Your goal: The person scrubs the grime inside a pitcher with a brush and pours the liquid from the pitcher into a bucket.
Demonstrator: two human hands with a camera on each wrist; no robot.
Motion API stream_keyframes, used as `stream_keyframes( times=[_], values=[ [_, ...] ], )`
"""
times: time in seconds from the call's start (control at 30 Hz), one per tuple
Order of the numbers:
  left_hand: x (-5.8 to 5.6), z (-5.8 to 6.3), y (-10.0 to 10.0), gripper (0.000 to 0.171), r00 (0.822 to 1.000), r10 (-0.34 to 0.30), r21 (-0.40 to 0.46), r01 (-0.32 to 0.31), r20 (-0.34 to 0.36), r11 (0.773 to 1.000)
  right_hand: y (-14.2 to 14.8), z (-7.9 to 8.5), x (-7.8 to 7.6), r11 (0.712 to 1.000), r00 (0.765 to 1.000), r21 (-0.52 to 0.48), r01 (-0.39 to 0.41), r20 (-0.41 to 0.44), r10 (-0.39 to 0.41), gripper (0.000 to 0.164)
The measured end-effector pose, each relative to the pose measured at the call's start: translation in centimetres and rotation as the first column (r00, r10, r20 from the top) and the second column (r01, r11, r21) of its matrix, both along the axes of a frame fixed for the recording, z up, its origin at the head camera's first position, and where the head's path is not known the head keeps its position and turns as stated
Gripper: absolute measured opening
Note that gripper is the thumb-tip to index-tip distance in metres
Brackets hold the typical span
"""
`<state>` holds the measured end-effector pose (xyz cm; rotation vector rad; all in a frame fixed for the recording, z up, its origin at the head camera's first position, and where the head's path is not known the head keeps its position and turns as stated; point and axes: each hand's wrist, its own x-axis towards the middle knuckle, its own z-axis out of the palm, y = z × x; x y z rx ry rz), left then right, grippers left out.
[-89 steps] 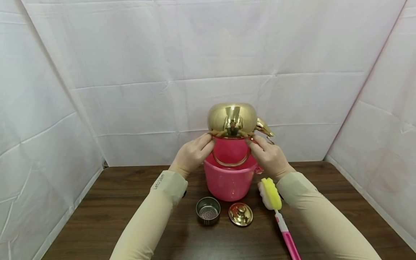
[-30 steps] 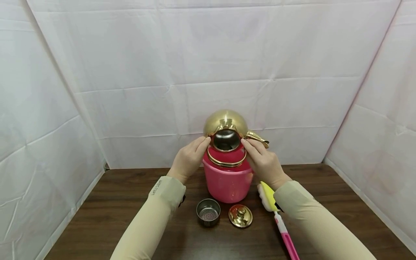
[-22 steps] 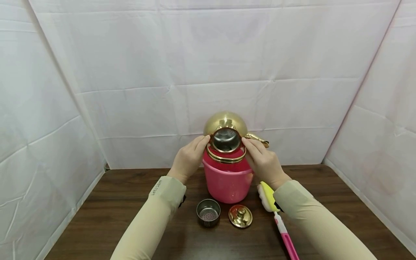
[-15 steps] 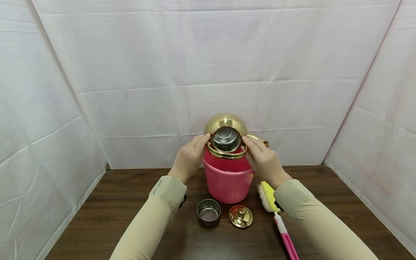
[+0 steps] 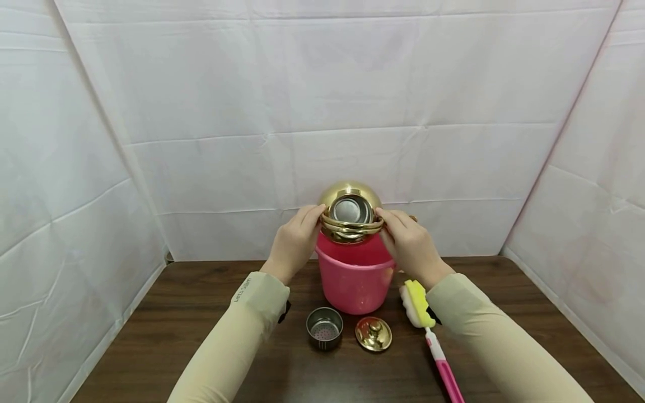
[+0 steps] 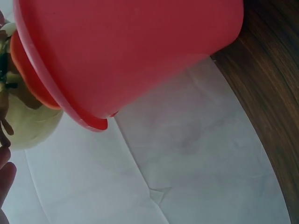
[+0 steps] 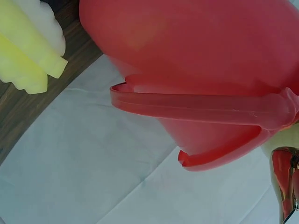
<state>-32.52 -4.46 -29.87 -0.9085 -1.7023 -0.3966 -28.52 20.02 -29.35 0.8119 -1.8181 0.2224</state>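
Note:
A shiny gold kettle (image 5: 353, 187) is held tilted over the pink bucket (image 5: 355, 288), its round opening facing me so the silvery inside shows. My left hand (image 5: 294, 240) grips it at the left of the opening, and my right hand (image 5: 413, 243) does so at the right. The kettle's hoop handle (image 5: 353, 228) hangs across the lower part of the opening. In the right wrist view the gold spout (image 7: 281, 182) appears beside the bucket's rim; in the head view my right hand mostly hides it. Left fingertips (image 6: 5, 177) show at the left wrist view's edge.
On the dark wooden table (image 5: 201, 324), in front of the bucket, stand a metal strainer cup (image 5: 324, 327) and a gold lid (image 5: 373, 334). A sponge brush (image 5: 417, 305) with a pink-and-white handle lies to the right. White sheets (image 5: 327, 84) hang behind and at both sides.
The kettle, opening downward three seconds ago, has tipped back so its opening faces me. Its hoop handle has risen toward the opening. Both hands keep their hold.

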Motion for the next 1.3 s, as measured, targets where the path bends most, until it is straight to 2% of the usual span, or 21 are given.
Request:
stream_keyframes(
  times=[0.1,0.27,0.4,0.53,1.3],
  values=[
    [0.1,0.2,0.0,0.029,1.0,0.0,-0.001,0.0,0.026,1.0,0.0,0.1,-0.1,1.0,1.0,-0.003,0.002,0.003,-0.002,0.029],
    [0.2,0.5,0.0,0.03,0.998,0.007,-0.004,-0.006,0.063,1.0,-0.2,0.4,-0.3,1.0,1.0,-0.019,-0.002,-0.003,0.002,0.038],
    [0.4,0.8,-0.1,0.031,0.997,0.006,-0.004,-0.005,0.082,1.0,-0.2,0.7,-0.3,1.0,1.0,-0.019,0.002,0.017,-0.001,0.037],
    [0.6,1.0,-0.1,0.03,0.996,0.004,-0.001,-0.004,0.09,1.0,-0.1,0.9,-0.4,1.0,0.999,-0.02,0.004,0.039,-0.003,0.034],
    [1.2,2.1,-0.8,0.027,0.996,-0.013,0.047,0.009,0.093,0.999,-1.5,2.8,-0.4,0.999,1.0,-0.043,-0.016,0.021,0.017,0.031]
  ],
)
